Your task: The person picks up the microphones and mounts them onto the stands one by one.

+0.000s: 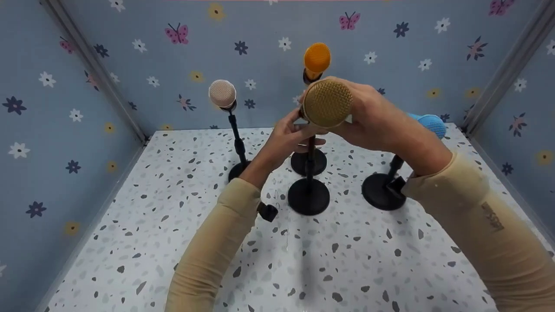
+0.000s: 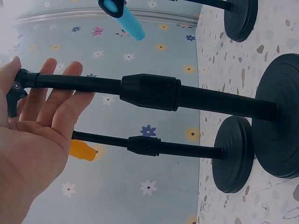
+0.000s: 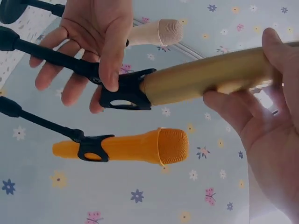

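A gold microphone (image 1: 328, 103) is held up by my right hand (image 1: 375, 117), with thumb and fingers around its body, as the right wrist view shows. Its lower end sits in the black clip (image 3: 133, 84) at the top of a black stand. My left hand (image 3: 99, 35) holds that clip, thumb on its side and fingers spread behind the stand's neck. In the left wrist view the pole (image 2: 149, 91) runs from the fingers to a round base (image 2: 280, 135). The base stands on the speckled table.
Behind stands an orange microphone (image 1: 317, 57) on its own stand. A pale microphone (image 1: 222, 93) is at the left, and a blue one (image 1: 432, 125) at the right, partly hidden by my right arm. Flower-patterned walls (image 1: 269, 26) enclose the speckled table (image 1: 143, 242).
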`<state>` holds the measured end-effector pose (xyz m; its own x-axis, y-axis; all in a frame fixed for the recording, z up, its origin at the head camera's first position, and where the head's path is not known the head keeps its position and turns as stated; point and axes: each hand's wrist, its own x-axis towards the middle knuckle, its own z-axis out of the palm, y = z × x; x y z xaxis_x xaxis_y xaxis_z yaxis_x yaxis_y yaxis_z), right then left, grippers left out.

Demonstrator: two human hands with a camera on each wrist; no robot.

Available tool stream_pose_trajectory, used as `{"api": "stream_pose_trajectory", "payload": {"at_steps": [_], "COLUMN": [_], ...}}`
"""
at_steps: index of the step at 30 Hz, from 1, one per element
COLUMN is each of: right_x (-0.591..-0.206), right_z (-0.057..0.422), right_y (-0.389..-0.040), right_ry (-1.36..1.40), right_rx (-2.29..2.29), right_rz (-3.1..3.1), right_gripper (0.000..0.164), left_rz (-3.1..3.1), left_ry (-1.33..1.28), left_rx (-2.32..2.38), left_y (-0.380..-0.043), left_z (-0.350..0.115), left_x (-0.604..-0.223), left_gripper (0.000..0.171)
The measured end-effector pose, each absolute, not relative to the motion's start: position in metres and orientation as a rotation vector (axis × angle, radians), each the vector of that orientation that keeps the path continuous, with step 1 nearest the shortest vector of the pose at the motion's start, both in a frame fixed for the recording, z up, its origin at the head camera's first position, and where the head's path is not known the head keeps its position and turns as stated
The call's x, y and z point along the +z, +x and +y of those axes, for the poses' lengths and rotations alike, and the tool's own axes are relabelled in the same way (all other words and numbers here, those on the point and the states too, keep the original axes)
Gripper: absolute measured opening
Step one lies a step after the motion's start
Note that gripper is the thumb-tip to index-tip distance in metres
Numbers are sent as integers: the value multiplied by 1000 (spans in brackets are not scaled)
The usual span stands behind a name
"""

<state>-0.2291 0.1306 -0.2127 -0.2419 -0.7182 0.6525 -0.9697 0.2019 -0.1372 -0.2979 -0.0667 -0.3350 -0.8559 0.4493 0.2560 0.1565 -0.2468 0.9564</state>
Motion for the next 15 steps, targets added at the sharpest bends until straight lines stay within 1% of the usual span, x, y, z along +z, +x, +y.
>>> {"api": "stream_pose_trajectory", "payload": {"at_steps": [4, 7, 13, 15], "right_x": [-228, -232, -226, -226], "right_z": [126, 126, 136, 137], "right_y": [-228, -227, -225, -225], "right_ry": [1405, 1376, 1387, 1396], "right_rx": [846, 936, 1028, 1061], "right_rz": [-1998, -1994, -2035, -1988], "right_gripper": [42, 43, 45, 47], "left_rz": [1805, 1798, 1767, 1769], "left_ry": [752, 750, 827, 859], "left_rx": [2208, 2216, 2179, 2161], "left_y": [-298, -299, -299, -299], "left_z": [-65, -66, -69, -70], "left_x": [-336, -338, -345, -346], "left_gripper": [49, 51, 71, 73]}}
